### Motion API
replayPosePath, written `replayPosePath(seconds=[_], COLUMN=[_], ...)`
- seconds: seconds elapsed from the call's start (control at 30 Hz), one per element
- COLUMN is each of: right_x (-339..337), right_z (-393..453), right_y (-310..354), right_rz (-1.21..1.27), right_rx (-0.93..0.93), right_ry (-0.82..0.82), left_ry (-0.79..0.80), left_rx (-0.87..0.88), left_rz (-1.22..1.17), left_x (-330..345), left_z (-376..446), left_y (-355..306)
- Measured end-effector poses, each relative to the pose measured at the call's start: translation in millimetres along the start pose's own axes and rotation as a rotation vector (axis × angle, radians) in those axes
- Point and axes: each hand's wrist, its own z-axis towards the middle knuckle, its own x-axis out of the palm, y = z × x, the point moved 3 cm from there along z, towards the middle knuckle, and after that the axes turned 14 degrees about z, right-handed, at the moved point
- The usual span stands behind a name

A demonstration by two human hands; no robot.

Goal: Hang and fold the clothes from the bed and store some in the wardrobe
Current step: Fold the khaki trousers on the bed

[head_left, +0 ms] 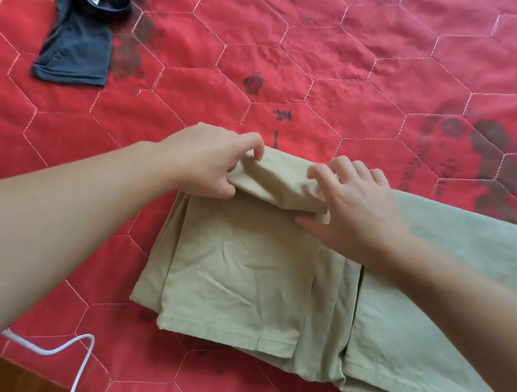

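Dark garment (pixel 86 10) far left; white cable (pixel 69 352) near edge.

Both hands, left hand (pixel 208 161) and right hand (pixel 355 209), grip rolled far edge of khaki garment (pixel 238 261) on red quilt (pixel 341 72).

Both bare arms reach forward; left hand (pixel 208 161) and right hand (pixel 355 209) curled, gripping.
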Motion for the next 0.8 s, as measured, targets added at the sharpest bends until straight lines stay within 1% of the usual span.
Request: replayPosePath(seconds=[0.07,0.1,0.17,0.23,0.3,0.37,0.43,0.5,0.53,0.57,0.6,0.63,0.67,0.7,0.73,0.8], right_x=[-0.6,-0.2,-0.3,0.0,2.3,6.4,7.9,11.4,15.2,21.7,31.7,43.2,55.2,65.9,74.3,82.6], right_z=[-1.5,-1.8,-3.0,-6.1,-9.0,-8.2,-5.7,-5.2,-5.7,-7.9,-11.1,-14.6,-18.4,-21.0,-21.1,-14.2], right_y=[9.5,11.6,9.4,3.8,3.0,2.3,5.7,14.4,21.2,28.6,33.3,37.0,39.6,41.4,43.5,52.4], right_rz=[0.019,0.022,0.029,0.023,-0.045,-0.107,-0.131,-0.065,-0.025,-0.006,-0.006,-0.016,-0.027,-0.027,-0.007,0.068], right_rx=[-0.105,-0.137,-0.122,-0.099,-0.088,-0.062,-0.065,-0.094,-0.117,-0.127,-0.127,-0.106,-0.067,-0.023,0.023,0.101], right_ry=[-0.073,-0.080,-0.059,-0.019,0.081,0.156,0.145,0.086,0.059,0.068,0.095,0.150,0.205,0.229,0.217,0.151], left_ry=[-0.085,-0.143,-0.241,-0.264,-0.193,-0.102,-0.049,0.011,0.035,0.046,0.022,-0.042,-0.138,-0.245,-0.320,-0.342], left_rx=[-0.032,-0.063,-0.095,-0.034,0.019,0.007,-0.029,-0.044,-0.067,-0.113,-0.172,-0.241,-0.309,-0.369,-0.413,-0.451], left_rz=[-0.057,-0.094,-0.153,-0.118,-0.050,0.013,0.035,0.018,-0.030,-0.122,-0.251,-0.379,-0.464,-0.475,-0.408,-0.166], left_x=[5.5,7.2,11.3,18.2,27.1,36.0,40.7,41.7,40.5,39.0,36.5,33.8,32.8,33.6,35.5,45.9], left_z=[-6.6,-10.3,-17.2,-22.8,-25.0,-23.8,-21.1,-18.4,-17.5,-17.3,-16.8,-16.6,-15.8,-15.6,-15.2,-15.7], left_y=[1.3,2.1,2.8,-1.4,-8.0,-13.0,-14.6,-16.7,-17.3,-17.4,-17.8,-17.6,-16.7,-15.1,-14.3,-14.7])
